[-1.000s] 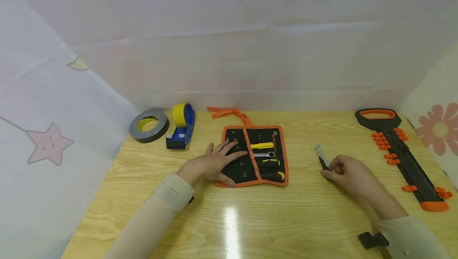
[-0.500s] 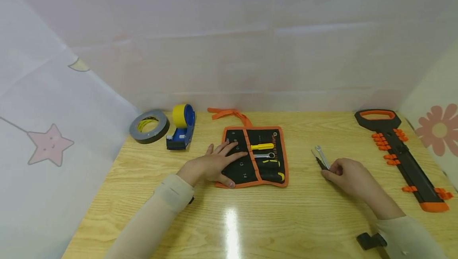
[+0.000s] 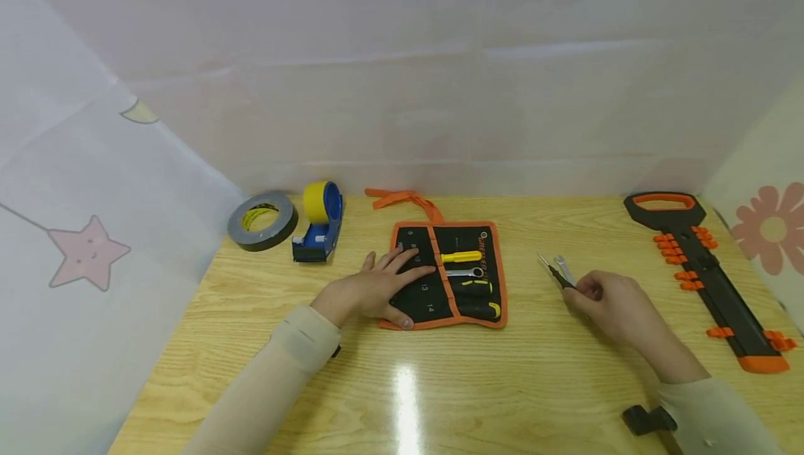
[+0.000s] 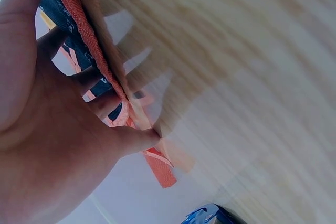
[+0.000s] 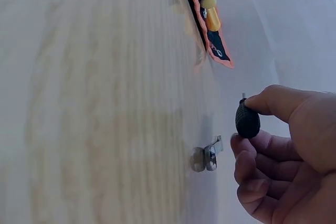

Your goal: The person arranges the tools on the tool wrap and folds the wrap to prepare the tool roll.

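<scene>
My left hand (image 3: 370,291) rests with spread fingers on the left half of a black tool pouch (image 3: 467,232) with orange edging. A yellow-handled tool (image 3: 461,257), a wrench (image 3: 463,273) and black-and-yellow handles (image 3: 480,310) lie in its right-hand pockets. Right of the pouch, my right hand (image 3: 612,305) pinches a small screwdriver (image 3: 557,276), its thin tip pointing up and left. The right wrist view shows its black handle (image 5: 247,120) between thumb and fingers. A small silver wrench (image 3: 562,266) lies on the table just beyond, partly hidden by the hand in the head view.
At the back left are a grey tape roll (image 3: 264,220) and a blue tape dispenser (image 3: 319,221) with yellow tape. A black-and-orange toolbar (image 3: 706,273) with orange clips lies at the right. A fabric wall (image 3: 402,127) closes the back.
The screwdriver has swung away from the wrench, its tip moving left, in my right hand's fingers. The wrench now lies apart behind it. My left hand stays on the pouch.
</scene>
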Demonstrator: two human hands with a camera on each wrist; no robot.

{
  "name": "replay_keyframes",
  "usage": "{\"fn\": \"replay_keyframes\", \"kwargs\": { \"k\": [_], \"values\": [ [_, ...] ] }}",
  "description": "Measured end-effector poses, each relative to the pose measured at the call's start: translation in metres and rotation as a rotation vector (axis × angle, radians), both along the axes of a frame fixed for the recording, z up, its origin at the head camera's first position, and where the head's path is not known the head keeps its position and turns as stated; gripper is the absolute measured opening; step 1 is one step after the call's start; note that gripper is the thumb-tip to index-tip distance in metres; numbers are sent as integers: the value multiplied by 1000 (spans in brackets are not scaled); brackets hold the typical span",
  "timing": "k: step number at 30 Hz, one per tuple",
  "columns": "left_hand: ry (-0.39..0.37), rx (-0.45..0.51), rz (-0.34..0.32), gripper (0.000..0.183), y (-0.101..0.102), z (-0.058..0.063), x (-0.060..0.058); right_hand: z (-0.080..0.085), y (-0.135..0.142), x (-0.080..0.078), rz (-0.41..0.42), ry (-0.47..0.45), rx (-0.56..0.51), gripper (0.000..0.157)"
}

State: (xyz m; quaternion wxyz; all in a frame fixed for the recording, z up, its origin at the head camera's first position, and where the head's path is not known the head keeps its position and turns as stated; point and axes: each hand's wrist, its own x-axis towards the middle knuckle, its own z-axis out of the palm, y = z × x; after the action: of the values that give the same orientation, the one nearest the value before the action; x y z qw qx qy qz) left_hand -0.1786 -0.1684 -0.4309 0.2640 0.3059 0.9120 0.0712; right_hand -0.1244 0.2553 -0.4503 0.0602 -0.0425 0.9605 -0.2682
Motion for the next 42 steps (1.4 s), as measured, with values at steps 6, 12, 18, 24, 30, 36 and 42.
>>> {"fn": "replay_keyframes", "kwargs": {
  "k": [6,12,18,24,30,36,42],
  "values": [
    [-5,-4,-1,108,0,1,0,5,-7,-4,14,43,-17,27],
    [-4,-12,-1,108,0,-1,-1,6,-13,-7,44,109,-58,24],
    [-7,-11,4,107,-1,-2,-1,7,-20,-12,84,187,-74,24],
    [-4,-3,8,107,-1,-2,-1,13,-29,-22,126,216,-66,21],
    [-3,-1,7,107,-1,-3,-1,18,-37,-31,151,230,-77,18],
    [-1,3,4,107,-2,-5,-1,17,-48,-40,161,225,-83,18],
    [4,0,-1,107,-2,-5,-1,16,-62,-52,172,224,-93,16]
  ]
}}
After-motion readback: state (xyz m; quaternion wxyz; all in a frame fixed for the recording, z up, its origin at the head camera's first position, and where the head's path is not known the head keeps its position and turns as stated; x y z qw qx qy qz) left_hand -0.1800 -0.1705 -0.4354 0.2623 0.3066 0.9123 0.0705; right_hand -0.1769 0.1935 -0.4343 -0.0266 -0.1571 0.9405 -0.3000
